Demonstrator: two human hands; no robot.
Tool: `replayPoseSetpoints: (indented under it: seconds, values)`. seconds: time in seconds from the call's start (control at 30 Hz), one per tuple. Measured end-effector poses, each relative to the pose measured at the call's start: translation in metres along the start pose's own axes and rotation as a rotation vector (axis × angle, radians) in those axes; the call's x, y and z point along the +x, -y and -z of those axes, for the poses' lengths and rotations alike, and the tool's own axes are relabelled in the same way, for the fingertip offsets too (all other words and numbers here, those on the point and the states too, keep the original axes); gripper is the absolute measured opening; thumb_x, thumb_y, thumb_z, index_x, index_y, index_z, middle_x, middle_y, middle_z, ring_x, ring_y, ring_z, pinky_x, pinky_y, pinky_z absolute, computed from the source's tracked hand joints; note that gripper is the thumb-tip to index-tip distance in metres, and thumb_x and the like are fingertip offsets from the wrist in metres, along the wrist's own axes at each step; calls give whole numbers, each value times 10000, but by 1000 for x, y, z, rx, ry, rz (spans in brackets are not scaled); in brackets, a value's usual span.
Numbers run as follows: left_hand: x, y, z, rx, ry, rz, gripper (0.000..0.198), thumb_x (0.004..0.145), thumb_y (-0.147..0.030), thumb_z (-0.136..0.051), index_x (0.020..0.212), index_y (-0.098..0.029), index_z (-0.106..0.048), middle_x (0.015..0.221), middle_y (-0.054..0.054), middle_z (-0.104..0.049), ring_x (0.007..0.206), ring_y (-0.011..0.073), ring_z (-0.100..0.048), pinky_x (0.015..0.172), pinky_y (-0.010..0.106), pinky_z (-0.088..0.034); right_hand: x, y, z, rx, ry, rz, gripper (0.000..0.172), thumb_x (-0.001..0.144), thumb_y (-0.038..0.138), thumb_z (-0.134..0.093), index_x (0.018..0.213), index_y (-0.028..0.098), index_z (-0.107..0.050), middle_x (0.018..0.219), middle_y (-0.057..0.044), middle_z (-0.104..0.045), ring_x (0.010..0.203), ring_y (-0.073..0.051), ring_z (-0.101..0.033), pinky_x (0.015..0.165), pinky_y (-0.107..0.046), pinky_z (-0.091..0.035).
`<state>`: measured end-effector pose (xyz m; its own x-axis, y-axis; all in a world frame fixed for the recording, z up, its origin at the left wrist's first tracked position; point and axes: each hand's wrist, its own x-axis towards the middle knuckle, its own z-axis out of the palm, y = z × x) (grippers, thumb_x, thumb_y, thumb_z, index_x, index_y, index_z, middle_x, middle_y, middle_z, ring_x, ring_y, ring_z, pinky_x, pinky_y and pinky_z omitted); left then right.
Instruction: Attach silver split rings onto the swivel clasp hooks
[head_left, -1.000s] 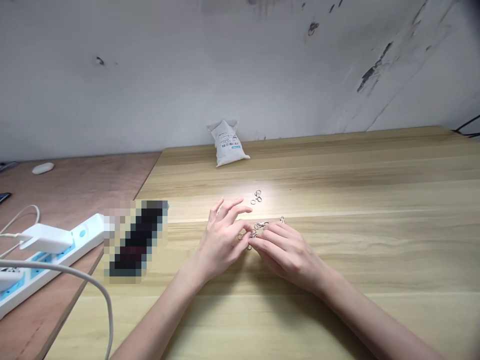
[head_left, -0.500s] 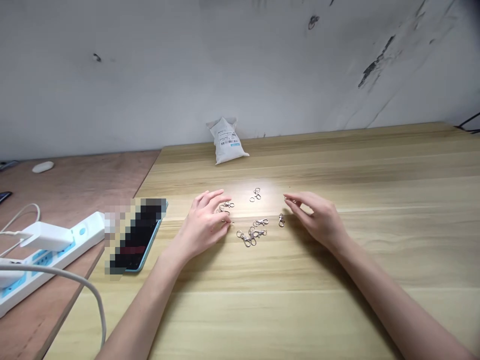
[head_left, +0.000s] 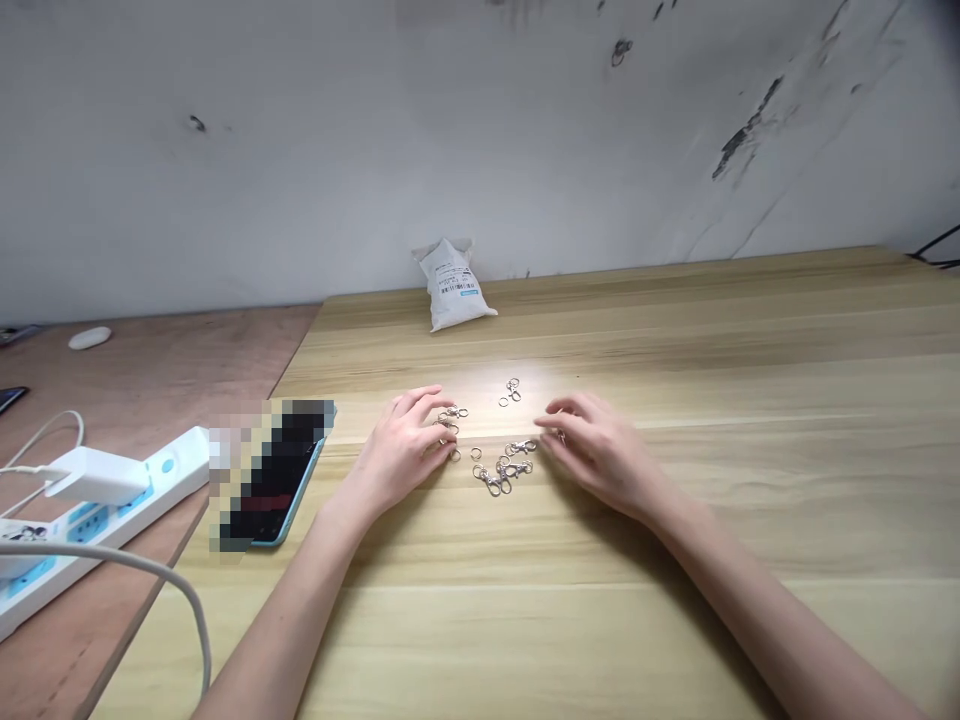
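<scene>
My left hand (head_left: 405,437) rests on the wooden table with fingers apart, curved beside a few silver lobster clasps with rings (head_left: 456,412). A small split ring (head_left: 455,455) lies at its thumb tip, and another loose ring (head_left: 476,453) is just to the right. My right hand (head_left: 600,447), slightly blurred, is open over a clasp mostly hidden between its thumb and fingers. Between the hands lies a cluster of silver clasps (head_left: 504,472), with one more clasp (head_left: 523,447) at its upper edge. Farther back are a clasp with a ring (head_left: 514,390) and a separate ring (head_left: 503,402).
A phone (head_left: 281,475), partly pixelated, lies left of my left forearm. A white power strip (head_left: 176,460) with a plugged-in charger (head_left: 97,476) and a grey cable (head_left: 180,575) are at far left. A white plastic package (head_left: 454,287) stands near the wall.
My right hand has moved left and slightly down, covering the clasp that lay beside it. A loose ring now shows right of my left thumb. My left hand has barely shifted.
</scene>
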<state>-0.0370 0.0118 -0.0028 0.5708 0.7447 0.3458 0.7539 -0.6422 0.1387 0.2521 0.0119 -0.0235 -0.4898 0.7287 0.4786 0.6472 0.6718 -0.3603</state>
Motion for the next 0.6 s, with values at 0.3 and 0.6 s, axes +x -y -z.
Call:
replayPoseSetpoints:
  seconds: [0.3, 0.6]
  values:
    - [1, -6, -2, -36, 20, -16, 139, 906, -232, -599, 809, -210, -697, 1191, 68, -629, 1279, 261, -466, 991, 468, -472, 2, 14, -18, -65, 64, 96, 139, 958, 201, -510, 917, 189, -642, 978, -71, -650, 877, -194, -578, 813, -368, -428]
    - [-3, 6, 9, -99, 83, 58, 142, 827, -346, -709, 914, -234, -697, 1280, 71, -581, 1331, 278, -415, 1037, 514, -435, 1, 18, -13, 23, 126, 41, 92, 924, 166, -525, 844, 194, -561, 965, -62, -616, 881, -186, -558, 827, -364, -425]
